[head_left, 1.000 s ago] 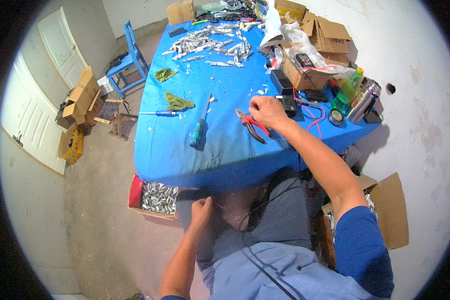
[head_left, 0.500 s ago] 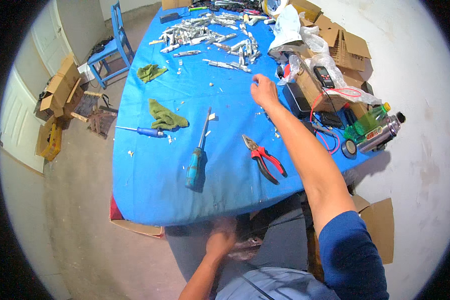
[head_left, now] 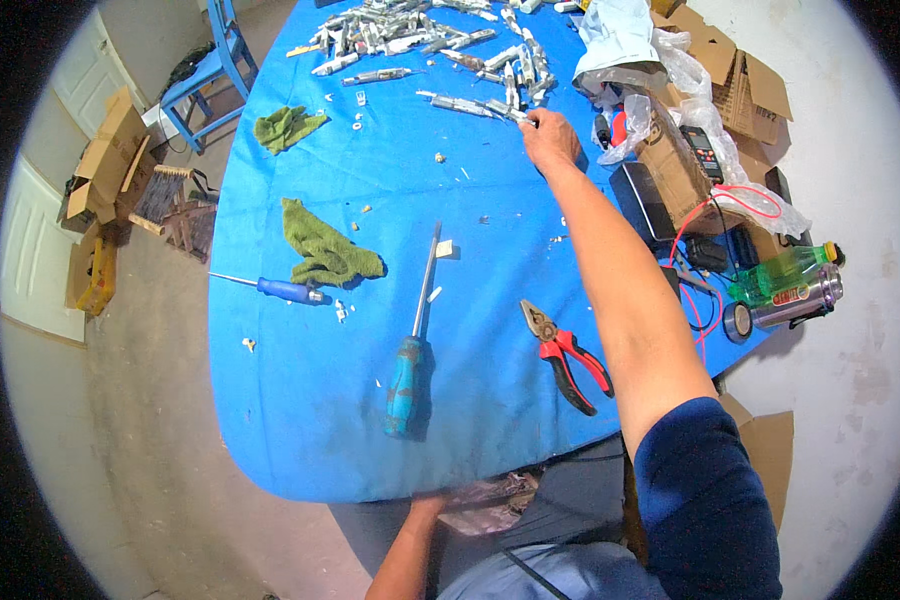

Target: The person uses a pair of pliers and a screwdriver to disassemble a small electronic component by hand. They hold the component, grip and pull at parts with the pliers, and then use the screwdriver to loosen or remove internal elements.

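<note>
My right hand (head_left: 553, 142) reaches far across the blue-covered table. Its fingertips are pinched at the end of a slim silver tube-like piece (head_left: 511, 112), which lies in line with a similar silver piece (head_left: 460, 104). Just beyond spreads a pile of the same silver pieces (head_left: 395, 28). My left hand (head_left: 428, 504) is under the table's front edge, its fingers hidden, near a clear plastic bag (head_left: 485, 512) at my lap. Red-and-black pliers (head_left: 562, 352) lie beside my right forearm. A teal-handled screwdriver (head_left: 406, 380) and a blue-handled screwdriver (head_left: 288, 290) rest to the left.
Two green cloths (head_left: 322, 248) (head_left: 288, 129) lie on the left side of the blue tablecloth (head_left: 310, 420), among small scraps. Along the right edge stand a cardboard box (head_left: 670, 155), a meter (head_left: 701, 152) with a red lead, a green bottle (head_left: 782, 272) and a steel flask (head_left: 795, 300).
My right hand has moved forward to the silver piece and its fingers have closed at its end. My left hand has slipped further under the table edge. The view has shifted closer to the table.
</note>
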`<state>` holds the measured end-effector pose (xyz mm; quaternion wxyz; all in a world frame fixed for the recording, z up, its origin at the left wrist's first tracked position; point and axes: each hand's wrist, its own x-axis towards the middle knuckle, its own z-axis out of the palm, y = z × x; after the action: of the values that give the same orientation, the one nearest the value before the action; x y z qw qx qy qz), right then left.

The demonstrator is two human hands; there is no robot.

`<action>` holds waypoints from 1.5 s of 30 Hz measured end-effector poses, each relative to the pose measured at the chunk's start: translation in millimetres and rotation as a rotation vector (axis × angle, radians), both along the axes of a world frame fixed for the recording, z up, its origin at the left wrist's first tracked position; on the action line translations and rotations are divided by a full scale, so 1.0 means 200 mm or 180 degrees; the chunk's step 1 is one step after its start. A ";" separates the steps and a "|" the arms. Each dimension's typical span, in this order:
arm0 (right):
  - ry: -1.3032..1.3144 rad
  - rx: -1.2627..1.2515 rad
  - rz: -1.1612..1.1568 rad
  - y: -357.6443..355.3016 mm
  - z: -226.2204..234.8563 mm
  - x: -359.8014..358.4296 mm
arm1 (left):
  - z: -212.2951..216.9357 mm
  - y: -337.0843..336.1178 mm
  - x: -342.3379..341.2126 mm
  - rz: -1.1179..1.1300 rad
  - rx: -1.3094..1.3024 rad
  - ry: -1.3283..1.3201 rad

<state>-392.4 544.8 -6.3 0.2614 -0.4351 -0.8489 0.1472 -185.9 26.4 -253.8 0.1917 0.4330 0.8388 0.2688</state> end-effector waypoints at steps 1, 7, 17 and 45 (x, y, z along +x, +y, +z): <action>0.0039 -0.0078 0.0003 0.02 -0.02 0.02 | 0.01 -0.02 -0.01 0.0032 -0.0054 -0.0165; 0.1152 -0.0994 0.0425 -0.06 0.03 0.20 | 0.03 -0.06 -0.09 0.0268 -0.0088 -0.0733; 0.1312 -0.1594 0.2339 -1.07 0.31 0.89 | 0.17 -0.10 -0.04 0.1283 0.0927 -0.2089; 0.0867 -0.3708 0.3285 -1.42 0.09 1.41 | 1.11 0.05 0.10 0.0809 0.1526 -0.4101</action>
<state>-111.2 260.9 10.9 -0.0082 -0.0313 -0.6904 0.7227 -166.5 37.4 -31.9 0.5172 0.1162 0.5196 0.6701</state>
